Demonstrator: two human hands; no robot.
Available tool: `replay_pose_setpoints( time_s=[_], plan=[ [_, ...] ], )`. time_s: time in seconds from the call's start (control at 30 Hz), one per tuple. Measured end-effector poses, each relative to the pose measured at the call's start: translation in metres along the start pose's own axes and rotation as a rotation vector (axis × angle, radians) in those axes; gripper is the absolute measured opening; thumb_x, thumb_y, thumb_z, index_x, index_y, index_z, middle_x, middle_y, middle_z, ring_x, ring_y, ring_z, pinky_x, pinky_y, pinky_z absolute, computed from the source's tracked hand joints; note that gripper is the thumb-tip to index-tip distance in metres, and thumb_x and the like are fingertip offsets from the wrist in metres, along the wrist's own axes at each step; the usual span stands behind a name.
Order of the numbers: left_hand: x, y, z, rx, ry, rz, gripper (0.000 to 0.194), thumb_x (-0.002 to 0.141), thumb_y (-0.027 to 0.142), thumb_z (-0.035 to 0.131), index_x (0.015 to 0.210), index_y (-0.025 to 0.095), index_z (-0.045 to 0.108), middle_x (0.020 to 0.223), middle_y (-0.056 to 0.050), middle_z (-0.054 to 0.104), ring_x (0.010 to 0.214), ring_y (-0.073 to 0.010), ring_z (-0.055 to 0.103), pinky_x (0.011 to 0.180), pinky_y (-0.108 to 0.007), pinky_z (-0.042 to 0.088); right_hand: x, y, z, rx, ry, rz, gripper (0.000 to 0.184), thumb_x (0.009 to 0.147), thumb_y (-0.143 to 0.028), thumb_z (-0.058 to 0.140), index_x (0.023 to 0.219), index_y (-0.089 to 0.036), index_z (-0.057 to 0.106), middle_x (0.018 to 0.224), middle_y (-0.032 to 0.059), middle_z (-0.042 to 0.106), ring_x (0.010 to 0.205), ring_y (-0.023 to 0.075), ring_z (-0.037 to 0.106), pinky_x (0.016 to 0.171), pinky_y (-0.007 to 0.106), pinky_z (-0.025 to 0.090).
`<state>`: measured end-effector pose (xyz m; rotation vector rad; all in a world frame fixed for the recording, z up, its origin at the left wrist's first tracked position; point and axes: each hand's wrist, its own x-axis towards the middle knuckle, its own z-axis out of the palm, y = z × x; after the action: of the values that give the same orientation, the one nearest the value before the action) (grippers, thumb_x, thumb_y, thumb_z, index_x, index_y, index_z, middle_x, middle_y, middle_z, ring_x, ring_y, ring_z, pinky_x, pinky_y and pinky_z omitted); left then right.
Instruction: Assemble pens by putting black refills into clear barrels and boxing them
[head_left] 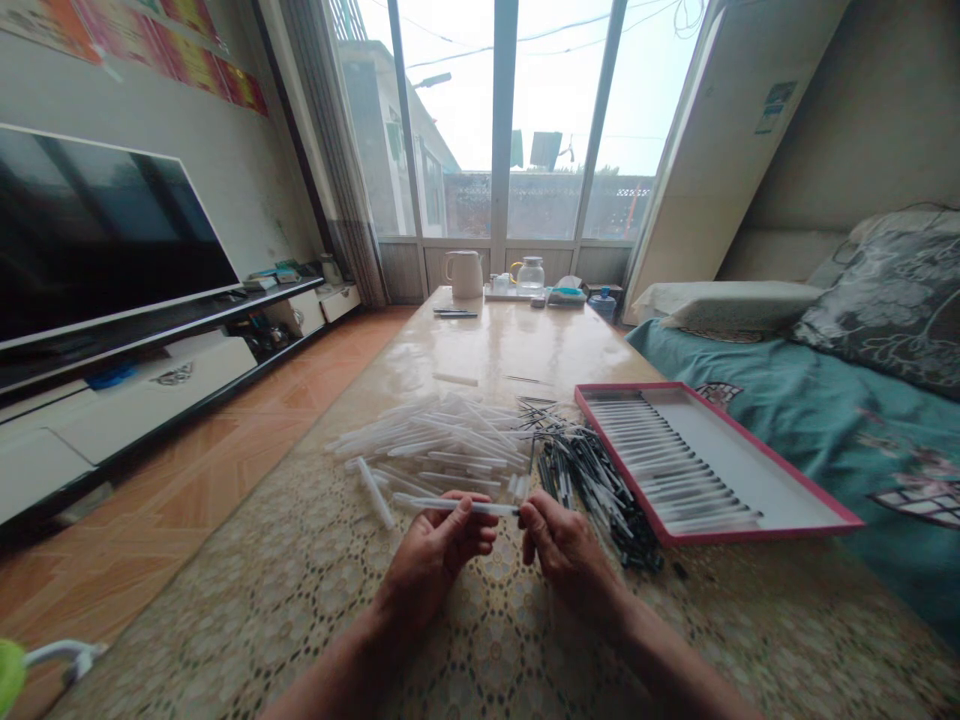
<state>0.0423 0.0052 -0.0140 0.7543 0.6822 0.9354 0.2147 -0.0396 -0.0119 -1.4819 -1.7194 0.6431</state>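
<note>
My left hand (433, 555) is closed in a pinch around a translucent white pen (480, 508), which lies level across the front of the table. At the pen's dark right end are the curled fingers of my right hand (564, 548), gripping its tip. Just beyond my hands is a loose heap of clear pen barrels (442, 432). One barrel (373, 492) lies apart at its left. To the right sits a pile of dark-tipped thin pen parts (600, 490). A pink-rimmed tray (780, 450) beside it holds a row of pens (667, 465) with black ends.
A patterned cover lies over the long table (480, 650). At its far end stand a beige jug (465, 274), a glass pot (531, 274) and a tissue pack (566, 292). A teal-covered sofa (810, 390) borders the right side; a television cabinet (150, 385) stands left.
</note>
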Motion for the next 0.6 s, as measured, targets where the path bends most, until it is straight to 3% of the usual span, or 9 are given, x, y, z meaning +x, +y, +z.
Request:
replay_pose_setpoints(
  time_s=[0.13,0.3,0.5,0.6],
  plan=[
    [-0.0003,0.0009,0.0007,-0.007,0.019,0.005,0.023,0.074,0.028,0.071,0.087,0.010,0.068,0.074,-0.009,0.072,0.063,-0.0146,0.065,0.060,-0.024,0.050,-0.0003,-0.0015,-0.0009,0.007,0.015,-0.019,0.025,0.094,-0.040,0.034,0.084,-0.022,0.048,0.058,-0.0021,0.062,0.051,0.0125,0.057,0.051,0.020,0.034],
    [-0.0005,0.0013,0.0012,-0.006,-0.017,-0.002,0.023,0.074,0.029,0.070,0.087,0.010,0.068,0.073,-0.009,0.071,0.060,-0.0135,0.065,0.058,-0.023,0.049,-0.0004,-0.0020,-0.0005,0.027,-0.011,0.004,0.037,0.095,-0.043,0.027,0.071,-0.022,0.044,0.055,-0.0021,0.060,0.050,0.0119,0.055,0.051,0.020,0.034],
    [0.0000,0.0004,0.0002,-0.009,0.002,0.008,0.022,0.076,0.028,0.068,0.088,0.010,0.068,0.075,-0.009,0.072,0.063,-0.0140,0.065,0.060,-0.023,0.051,0.0006,-0.0023,-0.0011,-0.008,0.010,-0.015,0.024,0.094,-0.038,0.034,0.086,-0.021,0.048,0.058,-0.0031,0.062,0.052,0.0122,0.057,0.053,0.020,0.034],
    [0.0003,0.0001,0.0005,-0.008,-0.013,-0.005,0.022,0.075,0.029,0.069,0.087,0.010,0.068,0.073,-0.009,0.072,0.061,-0.0135,0.065,0.058,-0.022,0.050,0.0003,-0.0021,-0.0008,-0.008,-0.009,-0.009,0.030,0.095,-0.039,0.030,0.076,-0.022,0.046,0.057,-0.0024,0.062,0.052,0.0121,0.057,0.053,0.020,0.034]
  ],
)
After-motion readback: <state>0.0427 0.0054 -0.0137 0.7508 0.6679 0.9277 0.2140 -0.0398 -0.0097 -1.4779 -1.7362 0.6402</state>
